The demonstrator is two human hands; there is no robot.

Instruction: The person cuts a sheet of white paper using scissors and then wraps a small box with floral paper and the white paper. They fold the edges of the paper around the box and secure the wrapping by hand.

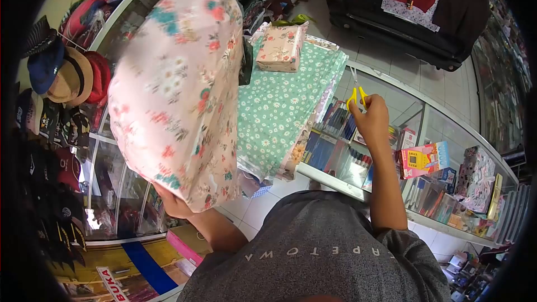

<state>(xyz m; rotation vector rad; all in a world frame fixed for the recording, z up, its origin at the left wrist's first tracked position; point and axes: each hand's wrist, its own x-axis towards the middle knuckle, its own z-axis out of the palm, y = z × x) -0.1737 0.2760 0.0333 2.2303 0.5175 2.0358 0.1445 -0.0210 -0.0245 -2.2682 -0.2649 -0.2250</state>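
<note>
My left hand (pixel 172 201) grips the lower edge of a large sheet of pink floral wrapping paper (pixel 173 84), which bulges upward and hides part of the fingers. Out over the glass counter, my right hand (pixel 371 118) is closed on the yellow handles of a pair of scissors (pixel 358 94), their blades pointing away from me. Between the hands lies a stack of patterned paper, with a green daisy-print sheet (pixel 279 112) on top. A small box wrapped in floral paper (pixel 281 48) sits on the far end of that stack.
Under the glass counter (pixel 417 92) are pens and stationery. A pink and yellow box (pixel 425 159) and a floral-wrapped parcel (pixel 475 173) stand on it at right. Hats (pixel 75 75) hang at left; a dark car (pixel 403 33) draped with clothes is beyond.
</note>
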